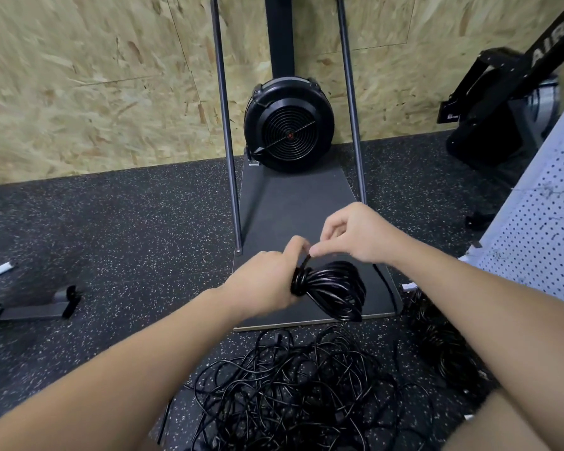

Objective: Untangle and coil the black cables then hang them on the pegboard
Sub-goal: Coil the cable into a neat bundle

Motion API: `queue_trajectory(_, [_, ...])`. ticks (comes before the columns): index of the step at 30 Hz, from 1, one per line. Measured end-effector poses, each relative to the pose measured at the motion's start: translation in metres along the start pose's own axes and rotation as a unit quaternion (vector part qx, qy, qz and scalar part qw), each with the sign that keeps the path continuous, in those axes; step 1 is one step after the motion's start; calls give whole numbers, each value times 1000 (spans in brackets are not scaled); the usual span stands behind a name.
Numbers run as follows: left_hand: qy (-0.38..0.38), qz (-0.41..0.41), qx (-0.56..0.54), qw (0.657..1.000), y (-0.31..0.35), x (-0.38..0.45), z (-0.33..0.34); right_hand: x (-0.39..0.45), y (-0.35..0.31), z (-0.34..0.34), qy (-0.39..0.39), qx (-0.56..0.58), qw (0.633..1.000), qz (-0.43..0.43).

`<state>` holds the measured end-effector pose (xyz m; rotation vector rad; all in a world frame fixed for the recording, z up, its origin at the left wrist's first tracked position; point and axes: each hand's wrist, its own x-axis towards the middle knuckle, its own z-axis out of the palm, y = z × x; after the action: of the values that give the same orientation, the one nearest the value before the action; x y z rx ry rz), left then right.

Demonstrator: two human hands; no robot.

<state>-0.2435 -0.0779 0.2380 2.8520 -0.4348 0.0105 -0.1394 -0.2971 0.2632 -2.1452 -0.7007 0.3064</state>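
Observation:
A coiled black cable (334, 289) hangs in the air in front of me, its loops bunched at one end and wrapped by a few tight turns. My left hand (267, 281) grips that wrapped end. Just above it, my right hand (355, 237) pinches the cable's loose end between thumb and fingertips. Below my arms a large tangle of black cables (293, 388) lies on the speckled floor. A second heap of black cable (437, 340) sits to the right, partly hidden by my right forearm. The white pegboard (541, 236) leans at the right edge.
A black fan-wheel exercise machine (288, 125) stands ahead on a dark base plate (293, 203), flanked by two metal poles. Another black machine (502, 102) sits at the back right. A chipboard wall runs behind. Grey metal feet (30, 307) lie on the floor at left.

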Motion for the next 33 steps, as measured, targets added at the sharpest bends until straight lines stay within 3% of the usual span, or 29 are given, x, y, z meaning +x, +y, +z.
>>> queue_trajectory(3, [8,23,-108,994,4,-4,-4,4,18,-8,-17,47,998,32])
queue_trajectory(7, [77,-11,-287,955,-1,0,-10,10,43,-8,-15,40,997,71])
queue_trajectory(13, [175,-186,-288,923,-38,14,-11,-6,18,13,-127,-17,989,69])
queue_trajectory(16, [152,-263,-241,922,-63,15,-11,-18,-11,29,-162,-80,984,2])
queue_trajectory(19, [87,-301,-185,931,-74,12,-7,-22,-32,46,-149,-126,978,-66])
queue_trajectory(24, [-14,-228,5,974,-52,9,7,-18,-46,32,-59,-143,982,-112])
queue_trajectory(28, [-49,-140,32,988,-30,-2,1,-11,-40,16,-4,-108,989,-97])
queue_trajectory(33, [-69,-1,51,996,-9,-14,-5,-4,-27,15,-8,-55,997,-49])
